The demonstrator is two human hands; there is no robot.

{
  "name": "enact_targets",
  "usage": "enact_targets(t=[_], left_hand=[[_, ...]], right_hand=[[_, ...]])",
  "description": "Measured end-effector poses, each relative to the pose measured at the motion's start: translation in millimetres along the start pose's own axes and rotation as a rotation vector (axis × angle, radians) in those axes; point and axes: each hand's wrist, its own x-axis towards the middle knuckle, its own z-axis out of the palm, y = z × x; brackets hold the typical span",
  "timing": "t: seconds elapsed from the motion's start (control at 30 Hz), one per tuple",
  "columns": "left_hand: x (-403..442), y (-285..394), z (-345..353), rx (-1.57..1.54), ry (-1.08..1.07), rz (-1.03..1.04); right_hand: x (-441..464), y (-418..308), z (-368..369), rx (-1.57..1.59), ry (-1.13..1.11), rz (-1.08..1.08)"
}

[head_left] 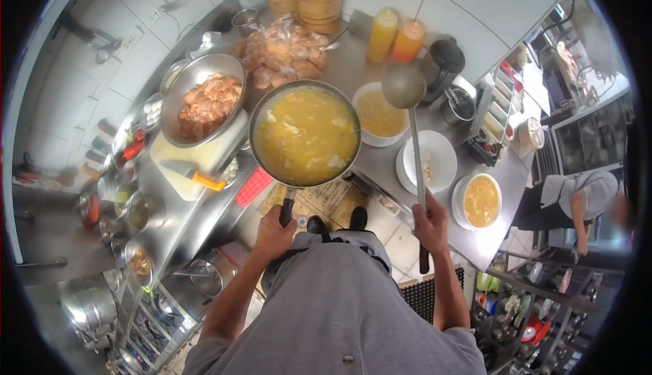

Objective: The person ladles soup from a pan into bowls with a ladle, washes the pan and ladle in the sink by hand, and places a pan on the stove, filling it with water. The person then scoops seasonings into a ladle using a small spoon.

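My left hand is wrapped round the black handle of a frying pan, which holds yellow soup with pale pieces in it. In my right hand is the long handle of a ladle; its bowl hangs at the rim of a white bowl of soup. Nearer me, a white bowl has a few pale bits in its bottom. To its right stands another white bowl filled with yellow soup.
Left of the pan, a steel bowl of raw meat and an orange-handled knife rest by a cutting board. Bagged meat, squeeze bottles and a black jug stand behind. A co-worker is at the far right.
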Motion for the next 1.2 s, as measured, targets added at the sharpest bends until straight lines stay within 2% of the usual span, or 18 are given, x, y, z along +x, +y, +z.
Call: enact_targets(t=[0.03, 0.1, 0.17, 0.2, 0.23, 0.3, 0.33, 0.37, 0.43, 0.47, 0.5, 0.57, 0.6, 0.7, 0.73, 0.83, 1.07, 1.2], left_hand=[[1.6, -9.8, 1.1, 0.024, 0.026, 0.107], [-6.2, 9.2, -11.5, 0.002, -0.022, 0.049], [-8.6, 8.5, -18.3, -0.027, -0.08, -0.022], [-9.1, 5.7, -19.9, -0.021, -0.074, 0.029], [-8.9, 4.1, -20.6, -0.016, -0.073, 0.082], [-13.0, 3.5, -26.2, -0.058, -0.115, 0.055], [-13.5, 3.1, -29.3, -0.035, -0.135, 0.056], [-13.5, 4.7, -31.8, -0.016, -0.15, 0.06], [-16.8, -0.2, -32.4, -0.046, -0.176, 0.007], [-14.7, -14.2, -27.8, 0.028, -0.163, 0.051], [-14.8, -19.3, -23.5, 0.099, -0.151, 0.094], [-22.7, -32.0, -16.6, 0.113, -0.114, 0.167], [-28.3, -36.7, -17.0, 0.136, -0.064, 0.252], [-51.3, -36.4, -12.6, 0.161, -0.013, 0.259], [-59.0, -30.7, -13.7, 0.101, -0.096, 0.108], [-81.2, -24.6, -2.8, 0.012, -0.09, 0.022], [-110.8, 1.3, 30.9, 0.011, -0.035, 0.03], [-117.5, 30.8, 45.1, -0.088, -0.102, -0.016]], right_hand=[[-8.3, -17.4, -6.8, 0.248, -0.062, 0.108], [-28.5, -48.7, -12.5, 0.345, -0.099, 0.127], [-42.2, -63.9, -15.8, 0.112, -0.202, 0.129], [-46.3, -65.6, -12.4, -0.084, -0.197, 0.034], [-52.4, -69.2, -10.8, -0.093, -0.197, 0.048], [-66.0, -80.6, -7.1, -0.437, -0.212, -0.174], [-74.1, -81.3, -5.5, -0.409, -0.218, -0.206], [-80.3, -90.1, -8.1, -0.42, -0.221, -0.197], [-89.5, -119.2, -15.9, -0.405, -0.504, 0.043], [-90.3, -120.0, -18.9, -0.233, -0.621, 0.2], [-90.3, -122.7, -18.2, -0.245, -0.628, 0.201], [-97.1, -123.5, -9.9, 0.337, -0.646, 0.559], [-100.9, -113.4, -5.7, 0.469, -0.673, 0.587], [-112.9, -87.6, 5.5, 0.67, -0.682, 0.716], [-117.5, -81.7, 9.6, 0.715, -0.689, 0.712], [-125.3, -69.3, 8.9, 0.82, -0.716, 0.693], [-120.6, -83.8, -46.2, 0.749, -0.706, 0.601], [-120.1, -77.8, -86.9, 0.751, -0.671, 0.617]])
